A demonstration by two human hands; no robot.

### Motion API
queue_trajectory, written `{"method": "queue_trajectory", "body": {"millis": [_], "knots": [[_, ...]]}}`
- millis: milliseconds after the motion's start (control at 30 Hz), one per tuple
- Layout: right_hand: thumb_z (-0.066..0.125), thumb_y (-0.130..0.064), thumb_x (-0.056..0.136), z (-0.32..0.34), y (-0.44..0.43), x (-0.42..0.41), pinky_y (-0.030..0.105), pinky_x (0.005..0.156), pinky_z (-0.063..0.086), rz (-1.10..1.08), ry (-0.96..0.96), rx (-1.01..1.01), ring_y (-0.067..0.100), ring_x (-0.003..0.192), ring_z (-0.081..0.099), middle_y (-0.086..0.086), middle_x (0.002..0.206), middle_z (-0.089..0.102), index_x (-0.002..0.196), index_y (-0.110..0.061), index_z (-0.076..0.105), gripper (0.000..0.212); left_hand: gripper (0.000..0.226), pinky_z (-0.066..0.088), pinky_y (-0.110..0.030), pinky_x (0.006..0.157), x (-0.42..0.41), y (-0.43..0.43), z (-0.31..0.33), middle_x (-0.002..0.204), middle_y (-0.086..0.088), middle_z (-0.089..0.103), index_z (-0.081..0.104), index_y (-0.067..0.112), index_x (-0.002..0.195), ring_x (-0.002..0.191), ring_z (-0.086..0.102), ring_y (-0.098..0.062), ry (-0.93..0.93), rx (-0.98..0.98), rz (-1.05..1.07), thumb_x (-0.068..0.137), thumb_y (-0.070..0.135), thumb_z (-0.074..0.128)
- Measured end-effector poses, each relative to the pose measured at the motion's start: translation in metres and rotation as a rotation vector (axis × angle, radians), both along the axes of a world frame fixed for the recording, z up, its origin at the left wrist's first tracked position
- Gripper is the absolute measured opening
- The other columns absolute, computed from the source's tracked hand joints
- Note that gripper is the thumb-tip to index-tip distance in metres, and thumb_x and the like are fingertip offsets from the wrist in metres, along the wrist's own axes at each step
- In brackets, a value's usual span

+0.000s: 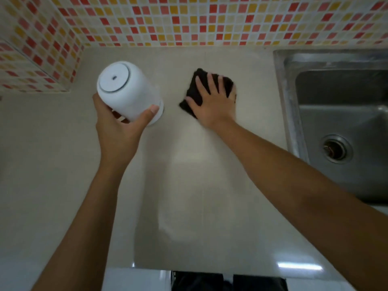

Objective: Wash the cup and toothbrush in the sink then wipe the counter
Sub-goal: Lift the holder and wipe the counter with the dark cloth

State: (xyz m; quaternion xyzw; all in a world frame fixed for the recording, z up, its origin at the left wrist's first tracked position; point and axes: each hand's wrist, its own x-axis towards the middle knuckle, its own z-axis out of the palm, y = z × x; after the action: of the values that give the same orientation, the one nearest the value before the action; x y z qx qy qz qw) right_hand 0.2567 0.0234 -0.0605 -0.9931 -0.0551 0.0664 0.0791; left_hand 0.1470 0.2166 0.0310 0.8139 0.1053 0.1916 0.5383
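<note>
Left hand [117, 124] grips the white plastic cup [126, 89], tilted; flat right hand [212, 103] should press the black cloth [192, 89] firmly, sweeping toward the left hand.

Backed beyond the left hand [117, 131] and right hand [212, 103] by mosaic wall tiles [189, 19] in red, orange, yellow and cream, white-grouted. Boxed in left of the left hand by a side wall [31, 66] tiled alike. Dimly lit; glinted with white reflections [300, 266] on the glossy beige counter [189, 185] nearer than both hands, above a white cabinet front [130, 280].

Head-worn view, down onto counter [199, 196]
</note>
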Motion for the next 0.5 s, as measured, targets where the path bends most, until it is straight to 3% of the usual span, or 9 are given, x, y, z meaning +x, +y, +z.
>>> {"method": "queue_trajectory", "body": {"millis": [100, 233, 300, 500], "knots": [[0.008, -0.069, 0.09, -0.002, 0.023, 0.002, 0.062, 0.111, -0.006, -0.022, -0.005, -0.019, 0.03, 0.146, -0.007, 0.003, 0.161, -0.003, 0.152, -0.033, 0.003, 0.071, 0.086, 0.052, -0.018, 0.088, -0.007, 0.009, 0.002, 0.13, 0.015, 0.05, 0.032, 0.02, 0.14, 0.116, 0.053, 0.005, -0.007, 0.029, -0.001, 0.073, 0.03, 0.084], [0.028, -0.065, 0.09, -0.004, 0.056, -0.119, 0.062, 0.111, 0.001, 0.196, -0.104, 0.125, 0.033, 0.146, 0.009, 0.006, 0.159, 0.017, 0.15, -0.031, 0.024, 0.069, 0.088, 0.051, -0.015, 0.087, -0.004, 0.014, 0.011, 0.128, 0.016, 0.048, 0.031, 0.016, 0.142, 0.112, 0.052, 0.013, -0.014, 0.067, 0.015, 0.073, 0.03, 0.084], [0.035, -0.063, 0.09, 0.0, 0.061, -0.186, 0.063, 0.112, 0.003, 0.316, -0.084, 0.176, 0.033, 0.146, 0.01, 0.006, 0.159, 0.018, 0.149, -0.03, 0.026, 0.068, 0.087, 0.05, -0.012, 0.085, -0.001, 0.008, 0.014, 0.128, 0.014, 0.048, 0.031, 0.015, 0.142, 0.11, 0.051, 0.015, -0.018, 0.083, 0.008, 0.073, 0.03, 0.083], [0.028, -0.062, 0.094, 0.006, -0.012, -0.235, 0.056, 0.115, 0.007, 0.347, -0.021, 0.092, 0.025, 0.146, 0.014, 0.0, 0.16, 0.014, 0.15, -0.035, 0.02, 0.063, 0.087, 0.048, -0.007, 0.081, 0.008, -0.016, 0.014, 0.132, 0.009, 0.05, 0.033, 0.019, 0.139, 0.113, 0.053, 0.0, 0.017, 0.094, -0.063, 0.071, 0.033, 0.084]]}}
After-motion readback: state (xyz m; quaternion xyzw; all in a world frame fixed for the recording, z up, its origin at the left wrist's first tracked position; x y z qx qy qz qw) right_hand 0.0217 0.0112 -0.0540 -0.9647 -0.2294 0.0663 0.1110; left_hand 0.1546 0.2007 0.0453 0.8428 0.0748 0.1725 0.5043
